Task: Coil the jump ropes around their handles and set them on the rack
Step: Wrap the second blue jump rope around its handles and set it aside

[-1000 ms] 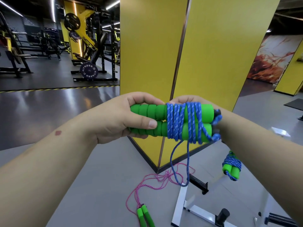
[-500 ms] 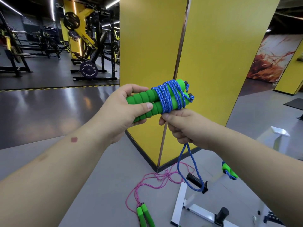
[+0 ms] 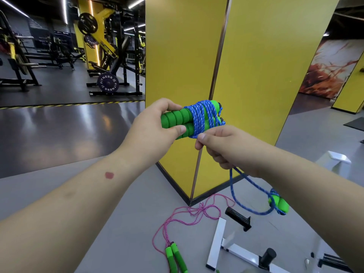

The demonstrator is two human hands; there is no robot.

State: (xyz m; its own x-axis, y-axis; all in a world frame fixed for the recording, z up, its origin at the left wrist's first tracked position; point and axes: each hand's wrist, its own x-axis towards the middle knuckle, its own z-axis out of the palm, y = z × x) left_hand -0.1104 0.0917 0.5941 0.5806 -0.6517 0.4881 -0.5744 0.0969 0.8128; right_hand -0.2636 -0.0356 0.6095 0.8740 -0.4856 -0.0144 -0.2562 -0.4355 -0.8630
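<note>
On the grey gym floor, left hand (image 3: 151, 133) grips the green handles (image 3: 177, 120), right hand (image 3: 222, 148) pinches the blue rope (image 3: 201, 117); slack could loosen the coils.

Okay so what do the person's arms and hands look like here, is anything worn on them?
Both forearms are bare up to the edge of the view: no sleeves, gloves, watch or bands show. The left hand and right hand carry no rings that can be seen, and the nails that show are short and unpainted. The left forearm has a small round reddish mark on it.
</note>
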